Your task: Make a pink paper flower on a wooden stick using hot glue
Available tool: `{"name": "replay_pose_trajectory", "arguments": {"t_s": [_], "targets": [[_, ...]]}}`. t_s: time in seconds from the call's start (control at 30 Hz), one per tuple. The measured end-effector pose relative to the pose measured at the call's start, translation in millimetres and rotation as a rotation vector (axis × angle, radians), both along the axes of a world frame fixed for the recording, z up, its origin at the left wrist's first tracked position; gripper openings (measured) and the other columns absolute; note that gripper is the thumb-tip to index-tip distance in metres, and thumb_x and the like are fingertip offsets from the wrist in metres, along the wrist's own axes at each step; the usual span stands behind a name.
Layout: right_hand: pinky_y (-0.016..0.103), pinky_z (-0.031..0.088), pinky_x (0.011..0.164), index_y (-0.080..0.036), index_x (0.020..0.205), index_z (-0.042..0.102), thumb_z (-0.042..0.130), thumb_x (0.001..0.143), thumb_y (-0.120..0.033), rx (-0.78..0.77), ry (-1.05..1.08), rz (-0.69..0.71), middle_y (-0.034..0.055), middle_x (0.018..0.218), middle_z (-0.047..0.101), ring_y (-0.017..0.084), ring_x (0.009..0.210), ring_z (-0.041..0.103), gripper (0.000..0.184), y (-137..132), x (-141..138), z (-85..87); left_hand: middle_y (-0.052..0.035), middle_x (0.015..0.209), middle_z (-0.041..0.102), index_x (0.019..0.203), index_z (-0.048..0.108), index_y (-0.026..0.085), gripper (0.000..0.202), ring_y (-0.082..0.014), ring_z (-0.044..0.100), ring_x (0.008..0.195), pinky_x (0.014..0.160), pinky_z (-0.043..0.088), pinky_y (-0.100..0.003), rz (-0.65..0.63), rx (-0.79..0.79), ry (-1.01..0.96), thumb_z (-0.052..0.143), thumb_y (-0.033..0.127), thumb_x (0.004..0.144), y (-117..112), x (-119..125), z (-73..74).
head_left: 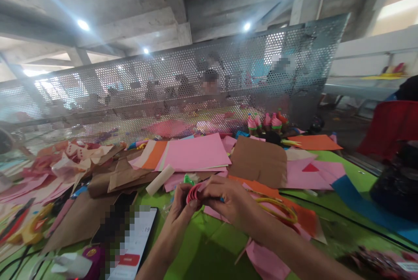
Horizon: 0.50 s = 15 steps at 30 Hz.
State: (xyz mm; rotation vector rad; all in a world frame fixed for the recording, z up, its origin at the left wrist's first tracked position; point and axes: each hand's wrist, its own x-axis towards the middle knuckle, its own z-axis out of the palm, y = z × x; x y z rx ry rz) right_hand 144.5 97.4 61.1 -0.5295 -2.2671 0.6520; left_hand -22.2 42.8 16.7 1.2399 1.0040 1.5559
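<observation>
My left hand and my right hand meet over a green table. Both are closed on a small red curled paper piece, pinched between the fingertips. The left thumb presses its lower edge, and the right fingers wrap over its right side. Right behind the hands sits a small green bit. A stack of pink paper sheets lies further back, beside a brown cardboard sheet.
A phone lies at the front left beside brown paper. A white roll, scissors with yellow handles, orange and blue sheets and paper scraps cover the table. Pink paper flowers stand before a perforated metal screen. People sit behind it.
</observation>
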Motion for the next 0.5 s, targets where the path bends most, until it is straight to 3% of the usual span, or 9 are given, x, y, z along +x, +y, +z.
{"name": "replay_pose_trajectory", "arguments": {"t_s": [0.5], "targets": [[0.023,0.049,0.07,-0.017,0.077,0.069,0.072,0.083,-0.016,-0.039,-0.008,-0.026,0.0026,0.085,0.068,0.016,0.079,0.063,0.007,1.1,-0.6,1.0,0.0007,0.082,0.059,0.097,0.058,0.021,0.032,-0.0147,0.052,0.074,0.067,0.045,-0.025,-0.045,0.014,0.017,0.068,0.046,0.08,2.0,-0.3,-3.9]]}}
